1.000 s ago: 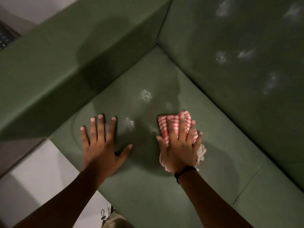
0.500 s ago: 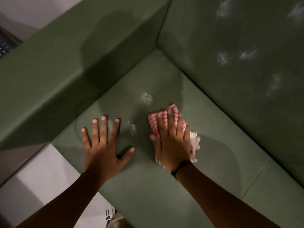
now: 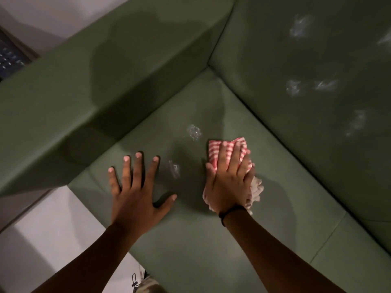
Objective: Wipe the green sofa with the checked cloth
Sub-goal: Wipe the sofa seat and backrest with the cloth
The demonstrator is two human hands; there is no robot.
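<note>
The green sofa (image 3: 211, 246) fills most of the view, with its seat corner at the upper middle. My right hand (image 3: 229, 178) presses flat on a red-and-white checked cloth (image 3: 218, 148) bunched on the seat; the cloth's pale edge sticks out by my wrist. My left hand (image 3: 135, 189) rests flat on the seat with fingers spread, holding nothing. A foamy wet spot (image 3: 193, 132) lies just beyond the cloth, and a smaller wet spot (image 3: 174, 169) sits between my hands.
The armrest (image 3: 105, 92) rises at the left and the backrest (image 3: 306, 92) at the right, dotted with several white foam patches (image 3: 300, 26). Pale floor (image 3: 48, 235) shows at lower left. A seam (image 3: 325, 240) divides the seat cushions at right.
My right hand slid the cloth left toward the small wet spot, then back to the right and slightly forward. My left hand stayed planted on the seat.
</note>
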